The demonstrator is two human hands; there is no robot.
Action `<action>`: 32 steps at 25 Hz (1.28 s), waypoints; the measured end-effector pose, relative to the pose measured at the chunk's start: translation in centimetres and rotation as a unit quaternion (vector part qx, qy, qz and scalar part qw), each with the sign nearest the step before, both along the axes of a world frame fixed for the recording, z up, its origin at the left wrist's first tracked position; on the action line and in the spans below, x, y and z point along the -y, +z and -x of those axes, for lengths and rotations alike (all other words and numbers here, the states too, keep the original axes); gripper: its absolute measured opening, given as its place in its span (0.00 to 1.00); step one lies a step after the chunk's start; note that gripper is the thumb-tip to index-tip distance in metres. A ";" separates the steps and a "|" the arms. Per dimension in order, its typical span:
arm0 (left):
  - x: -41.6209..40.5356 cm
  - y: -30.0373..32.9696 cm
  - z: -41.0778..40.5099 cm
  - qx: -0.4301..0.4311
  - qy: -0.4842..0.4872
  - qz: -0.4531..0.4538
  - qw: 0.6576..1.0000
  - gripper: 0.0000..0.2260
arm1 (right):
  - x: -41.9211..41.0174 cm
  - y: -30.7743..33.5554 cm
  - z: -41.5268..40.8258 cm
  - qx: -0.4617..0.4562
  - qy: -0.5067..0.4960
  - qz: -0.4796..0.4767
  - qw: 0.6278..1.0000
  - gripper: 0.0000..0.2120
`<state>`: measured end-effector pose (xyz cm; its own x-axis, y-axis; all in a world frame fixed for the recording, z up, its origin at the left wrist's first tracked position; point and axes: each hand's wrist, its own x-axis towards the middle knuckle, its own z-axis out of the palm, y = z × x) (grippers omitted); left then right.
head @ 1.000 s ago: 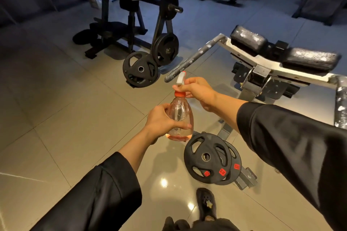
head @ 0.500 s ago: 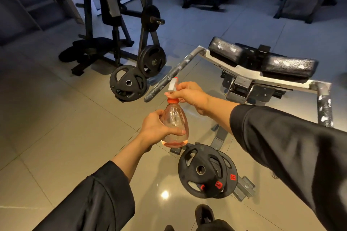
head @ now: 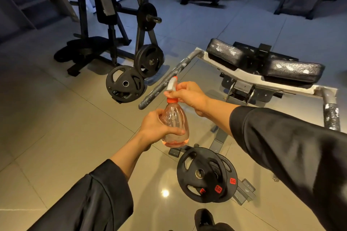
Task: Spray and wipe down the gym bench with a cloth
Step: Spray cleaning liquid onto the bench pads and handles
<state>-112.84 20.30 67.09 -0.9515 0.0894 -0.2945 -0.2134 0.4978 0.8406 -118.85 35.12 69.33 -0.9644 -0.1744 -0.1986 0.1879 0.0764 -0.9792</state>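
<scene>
Bottle (head: 174, 125): same place as a second ago, upright between your hands, well short of the bench (head: 262, 62).
Left hand (head: 155, 127): wraps its body.
Right hand (head: 187, 95): grips the sprayer head (head: 171, 85).
Change: your view has dropped; no spraying yet, cloth unseen.

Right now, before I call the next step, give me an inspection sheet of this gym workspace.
Surface: glossy beige tiled floor, with light glare.
Job's things: clear plastic spray bottle with orange collar, little pinkish liquid at bottom; black padded bench, pads scuffed white; cloth: nothing seen.
Clutter: black weight plates with red labels at the bench's base; another black plate leaning by the rack.
Hands: left hand grips the bottle body; right hand holds the white trigger head.
Cables: nothing seen.
Surroundings: black plate-loaded machine, dim room.
</scene>
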 end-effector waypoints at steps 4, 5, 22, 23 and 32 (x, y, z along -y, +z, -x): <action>-1.3 0.0 1.4 0.001 -0.023 0.000 1.000 0.28 | -1.7 -0.2 0.7 0.007 -0.037 -0.007 0.999 0.17; -1.9 0.3 1.9 -0.002 -0.036 0.000 0.999 0.28 | -2.3 -0.1 0.9 0.003 -0.057 -0.017 0.998 0.20; -11.0 0.4 8.0 -0.019 -0.188 -0.021 0.982 0.27 | -12.2 2.0 2.9 0.015 -0.165 -0.071 0.984 0.12; -10.6 0.4 8.3 -0.024 -0.193 -0.020 0.981 0.27 | -11.7 2.2 2.8 0.014 -0.170 -0.067 0.983 0.11; -0.6 0.9 12.7 -0.043 -0.225 -0.041 0.973 0.27 | -1.6 3.0 5.6 0.017 -0.226 -0.064 0.972 0.08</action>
<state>-125.58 20.92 68.00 -0.8315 0.5224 -0.1890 0.0841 0.4546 0.8867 -124.47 36.67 72.34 -0.9291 0.2948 -0.2233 0.2622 0.0993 -0.9599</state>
